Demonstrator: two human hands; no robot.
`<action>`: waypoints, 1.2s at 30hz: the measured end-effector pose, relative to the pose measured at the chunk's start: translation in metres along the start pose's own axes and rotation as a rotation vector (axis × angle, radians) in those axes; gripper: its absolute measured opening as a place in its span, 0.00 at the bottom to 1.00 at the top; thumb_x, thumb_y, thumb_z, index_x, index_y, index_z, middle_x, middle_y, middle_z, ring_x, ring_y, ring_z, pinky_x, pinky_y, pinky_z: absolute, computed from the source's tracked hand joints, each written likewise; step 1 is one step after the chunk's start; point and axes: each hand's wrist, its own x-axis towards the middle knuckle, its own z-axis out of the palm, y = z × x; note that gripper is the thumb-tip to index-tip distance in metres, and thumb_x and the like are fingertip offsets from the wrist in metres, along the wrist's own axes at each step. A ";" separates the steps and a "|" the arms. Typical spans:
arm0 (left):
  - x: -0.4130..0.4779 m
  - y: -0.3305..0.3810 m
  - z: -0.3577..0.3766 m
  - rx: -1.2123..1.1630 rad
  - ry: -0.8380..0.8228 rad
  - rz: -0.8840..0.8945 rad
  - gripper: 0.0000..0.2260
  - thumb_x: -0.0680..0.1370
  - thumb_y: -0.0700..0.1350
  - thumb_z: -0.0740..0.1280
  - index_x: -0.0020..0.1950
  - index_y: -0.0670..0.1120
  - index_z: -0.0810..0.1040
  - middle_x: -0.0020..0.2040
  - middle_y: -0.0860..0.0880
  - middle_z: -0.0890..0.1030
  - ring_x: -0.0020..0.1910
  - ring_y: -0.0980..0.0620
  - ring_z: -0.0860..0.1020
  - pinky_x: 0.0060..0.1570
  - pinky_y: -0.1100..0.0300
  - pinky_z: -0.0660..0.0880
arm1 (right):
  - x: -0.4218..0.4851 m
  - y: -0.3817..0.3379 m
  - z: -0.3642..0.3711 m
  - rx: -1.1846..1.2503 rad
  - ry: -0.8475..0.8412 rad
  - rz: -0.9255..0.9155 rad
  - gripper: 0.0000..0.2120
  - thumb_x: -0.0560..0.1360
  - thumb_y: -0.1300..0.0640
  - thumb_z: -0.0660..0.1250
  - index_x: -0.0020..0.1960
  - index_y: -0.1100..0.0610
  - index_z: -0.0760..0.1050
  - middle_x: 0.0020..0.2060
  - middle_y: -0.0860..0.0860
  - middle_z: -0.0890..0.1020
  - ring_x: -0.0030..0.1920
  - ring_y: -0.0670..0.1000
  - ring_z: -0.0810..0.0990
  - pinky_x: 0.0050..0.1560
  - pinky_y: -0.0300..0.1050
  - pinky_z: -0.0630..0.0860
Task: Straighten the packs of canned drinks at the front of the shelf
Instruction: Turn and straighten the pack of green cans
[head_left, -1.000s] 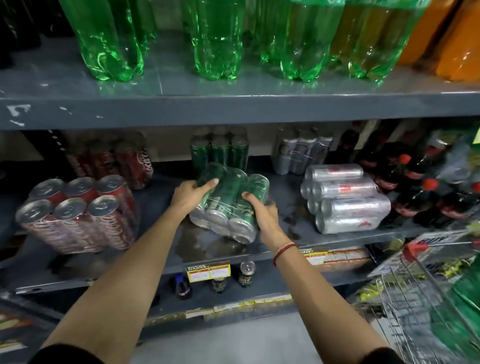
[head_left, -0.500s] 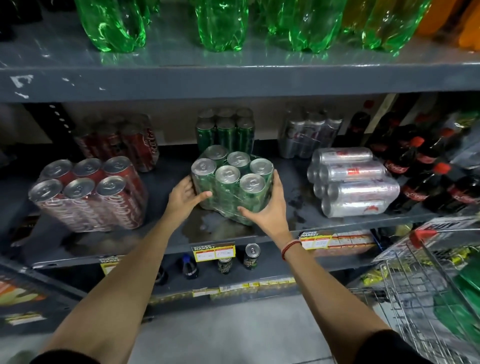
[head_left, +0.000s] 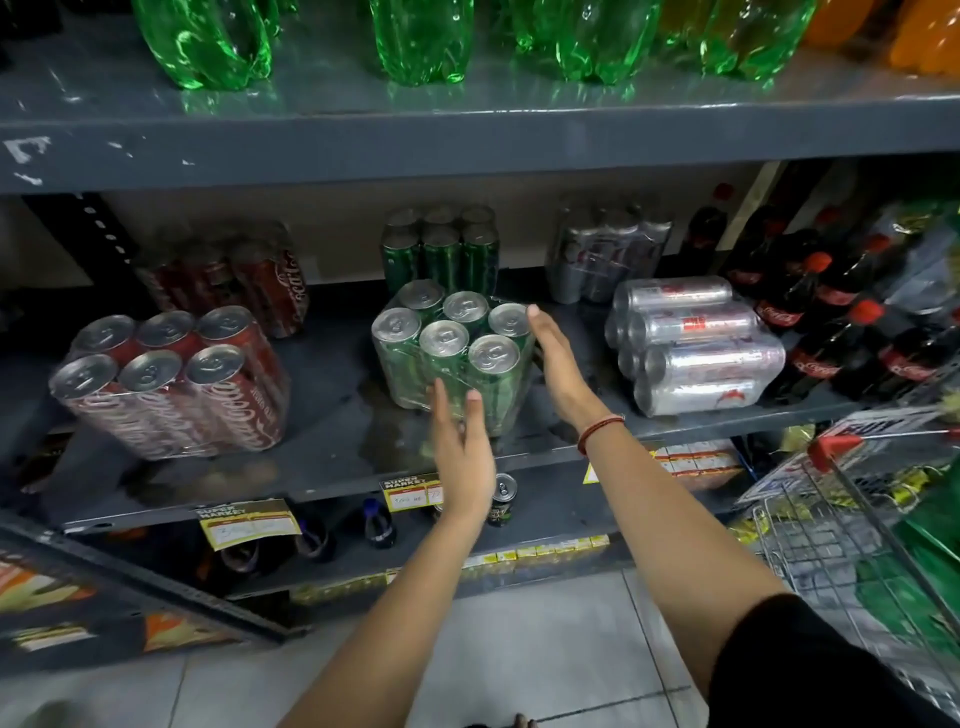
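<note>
Three front packs share the middle shelf: the silver pack lies on its side at the right and looks next in line, the red pack leans crooked at the left, and the green pack stands upright between them, tops up. Right hand lies flat along its right flank, fingers straight and together, squaring it; left hand hovers at its front face, fingers loosely apart, clamped on nothing
</note>
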 end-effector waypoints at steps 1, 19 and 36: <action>0.000 0.004 0.008 -0.013 -0.052 -0.033 0.33 0.76 0.64 0.54 0.77 0.54 0.47 0.79 0.54 0.49 0.76 0.55 0.51 0.74 0.55 0.51 | 0.001 0.000 -0.001 -0.009 -0.013 0.015 0.29 0.71 0.33 0.57 0.65 0.49 0.71 0.64 0.45 0.75 0.67 0.47 0.70 0.71 0.48 0.63; 0.108 0.029 -0.039 0.043 0.012 -0.203 0.28 0.73 0.66 0.59 0.63 0.49 0.76 0.63 0.44 0.78 0.60 0.45 0.76 0.63 0.47 0.72 | -0.063 0.012 0.042 0.023 0.409 -0.196 0.12 0.79 0.48 0.59 0.57 0.53 0.74 0.54 0.48 0.79 0.54 0.43 0.76 0.54 0.31 0.69; 0.108 0.031 -0.052 0.141 -0.358 -0.245 0.46 0.68 0.60 0.69 0.77 0.47 0.47 0.74 0.47 0.65 0.70 0.51 0.68 0.70 0.52 0.64 | 0.020 0.000 0.007 -0.081 0.240 -0.029 0.27 0.75 0.50 0.68 0.68 0.60 0.66 0.65 0.60 0.73 0.66 0.57 0.72 0.68 0.56 0.68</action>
